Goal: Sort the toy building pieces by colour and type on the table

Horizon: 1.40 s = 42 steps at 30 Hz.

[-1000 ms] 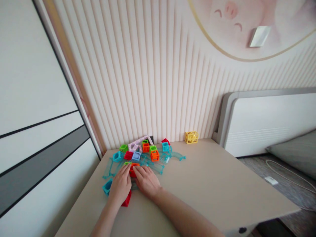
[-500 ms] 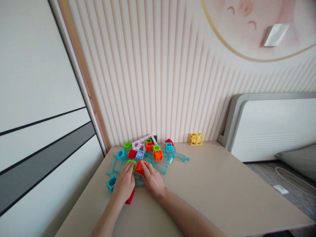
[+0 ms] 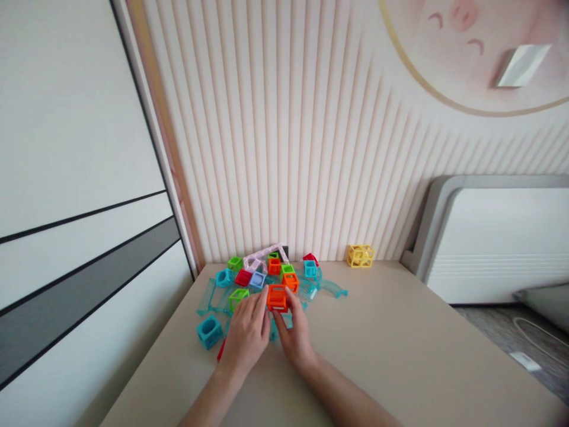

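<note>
Away from the front green cube, the orange cube has shifted rightward, and we hold it between the fingers of both hands. Our left hand presses its left side, fingers close together; our right hand grips its right side. Nearer us and left of the green cube sits a teal cube; well right and beyond, a yellow block.

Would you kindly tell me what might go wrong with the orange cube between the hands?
The orange cube, held between the left hand and the right hand, might slip and drop among the translucent blue pieces. The left hand could also knock the green cube close to its fingers.
</note>
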Each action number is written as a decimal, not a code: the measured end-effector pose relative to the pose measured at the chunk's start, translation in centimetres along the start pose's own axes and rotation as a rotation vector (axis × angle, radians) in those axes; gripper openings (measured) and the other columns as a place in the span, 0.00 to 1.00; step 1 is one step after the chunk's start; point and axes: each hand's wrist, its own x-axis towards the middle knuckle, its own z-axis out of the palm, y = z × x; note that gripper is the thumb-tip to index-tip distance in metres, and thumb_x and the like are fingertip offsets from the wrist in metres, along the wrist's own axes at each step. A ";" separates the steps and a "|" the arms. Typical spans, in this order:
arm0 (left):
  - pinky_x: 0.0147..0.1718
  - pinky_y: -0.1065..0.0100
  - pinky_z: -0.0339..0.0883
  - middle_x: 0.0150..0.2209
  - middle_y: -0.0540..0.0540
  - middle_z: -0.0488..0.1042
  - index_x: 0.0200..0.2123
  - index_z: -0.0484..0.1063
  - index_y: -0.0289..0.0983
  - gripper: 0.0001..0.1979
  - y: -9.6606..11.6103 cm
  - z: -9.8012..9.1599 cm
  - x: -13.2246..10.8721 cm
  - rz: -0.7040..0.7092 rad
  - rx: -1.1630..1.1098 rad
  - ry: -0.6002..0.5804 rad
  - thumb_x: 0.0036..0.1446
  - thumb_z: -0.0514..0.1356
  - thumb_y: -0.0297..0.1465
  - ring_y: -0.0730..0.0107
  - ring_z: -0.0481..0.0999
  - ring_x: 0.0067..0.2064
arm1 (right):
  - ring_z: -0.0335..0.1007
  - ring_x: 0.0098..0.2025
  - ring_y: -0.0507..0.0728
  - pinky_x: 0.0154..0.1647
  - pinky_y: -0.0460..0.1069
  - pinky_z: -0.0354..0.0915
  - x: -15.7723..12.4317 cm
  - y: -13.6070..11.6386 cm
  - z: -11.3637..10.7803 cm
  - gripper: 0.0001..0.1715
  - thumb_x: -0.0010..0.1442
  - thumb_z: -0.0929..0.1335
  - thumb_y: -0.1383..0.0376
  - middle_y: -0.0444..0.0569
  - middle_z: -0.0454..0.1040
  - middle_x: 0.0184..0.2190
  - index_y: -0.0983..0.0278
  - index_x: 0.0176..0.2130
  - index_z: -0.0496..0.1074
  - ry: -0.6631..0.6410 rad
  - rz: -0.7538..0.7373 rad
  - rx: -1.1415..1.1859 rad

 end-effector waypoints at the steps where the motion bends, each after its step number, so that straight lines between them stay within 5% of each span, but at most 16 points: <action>1: 0.55 0.49 0.68 0.54 0.36 0.73 0.67 0.58 0.40 0.28 0.9 0.4 0.5 -0.007 -0.092 0.018 0.64 0.51 0.28 0.49 0.73 0.56 | 0.70 0.58 0.63 0.58 0.58 0.69 0.1 0.2 -0.1 0.30 0.67 0.65 0.62 0.58 0.70 0.59 0.60 0.66 0.59 0.030 0.022 0.020; 8: 0.52 0.55 0.71 0.55 0.36 0.73 0.61 0.66 0.39 0.23 4.4 5.2 2.6 -0.240 -0.671 0.190 0.63 0.58 0.37 0.53 0.75 0.54 | 0.68 0.61 0.65 0.56 0.60 0.70 1.2 0.8 -1.3 0.35 0.66 0.66 0.61 0.60 0.66 0.62 0.60 0.67 0.54 0.102 0.134 0.130; 12: 0.46 0.58 0.75 0.57 0.36 0.72 0.67 0.54 0.40 0.32 4.3 6.7 1.3 -0.337 -0.840 0.136 0.63 0.59 0.39 0.55 0.78 0.52 | 0.71 0.58 0.64 0.54 0.57 0.72 1.4 1.0 -2.2 0.34 0.65 0.65 0.58 0.59 0.70 0.60 0.61 0.67 0.56 -0.008 0.081 0.111; 16: 0.47 0.56 0.75 0.54 0.35 0.75 0.69 0.44 0.40 0.39 4.1 6.6 0.3 -0.379 -0.914 0.097 0.62 0.60 0.40 0.55 0.79 0.49 | 0.73 0.56 0.62 0.54 0.56 0.71 1.7 1.1 -2.9 0.29 0.69 0.60 0.58 0.57 0.73 0.56 0.61 0.66 0.60 -0.141 -0.004 0.062; 20: 0.57 0.53 0.68 0.59 0.37 0.70 0.64 0.56 0.41 0.28 3.4 6.4 0.5 -0.408 -0.919 0.142 0.65 0.57 0.42 0.54 0.72 0.60 | 0.71 0.58 0.60 0.57 0.56 0.69 2.2 0.9 -3.2 0.26 0.71 0.56 0.61 0.55 0.73 0.58 0.59 0.65 0.62 -0.233 -0.078 0.028; 26: 0.60 0.52 0.63 0.61 0.37 0.68 0.60 0.59 0.42 0.24 2.4 6.4 1.2 -0.469 -0.997 0.249 0.64 0.58 0.41 0.55 0.68 0.63 | 0.71 0.53 0.61 0.54 0.58 0.68 3.9 1.7 -3.2 0.21 0.71 0.58 0.63 0.56 0.73 0.51 0.60 0.59 0.68 -0.053 -0.026 -0.225; 32: 0.62 0.52 0.60 0.64 0.36 0.65 0.61 0.58 0.42 0.26 2.2 6.8 1.2 -0.467 -0.976 0.228 0.63 0.59 0.42 0.55 0.66 0.64 | 0.65 0.58 0.68 0.56 0.64 0.64 4.3 4.0 -2.9 0.23 0.66 0.66 0.60 0.60 0.66 0.60 0.57 0.60 0.69 -0.164 0.033 -0.675; 42: 0.63 0.50 0.59 0.63 0.36 0.65 0.61 0.59 0.42 0.25 2.1 7.3 1.0 -0.435 -0.978 0.197 0.63 0.59 0.39 0.56 0.67 0.64 | 0.73 0.46 0.61 0.51 0.56 0.62 5.0 3.7 -2.9 0.10 0.66 0.67 0.62 0.51 0.78 0.43 0.60 0.47 0.73 -0.197 0.086 -0.634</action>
